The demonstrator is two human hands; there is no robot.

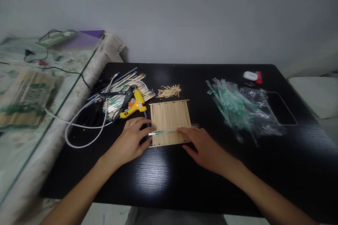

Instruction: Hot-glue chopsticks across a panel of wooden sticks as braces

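Note:
A flat mat of wooden sticks (170, 117) lies side by side on the black table (169, 175). Across its lower part lies a wrapped chopstick in clear plastic (171, 130). My left hand (132, 140) pinches the left end of that wrapped chopstick at the mat's left edge. My right hand (203, 146) rests on the right part of the mat, its fingertips pressed on the same wrapped chopstick. A ring shows on my left hand.
A yellow glue gun (134, 107) with a white cable (79, 126), black pliers (124, 100) and wrapped chopsticks lie left of the mat. Cut stick bits (169, 91) lie behind it. Empty wrappers (240, 109) pile at the right. A glass-topped table (31, 88) stands left.

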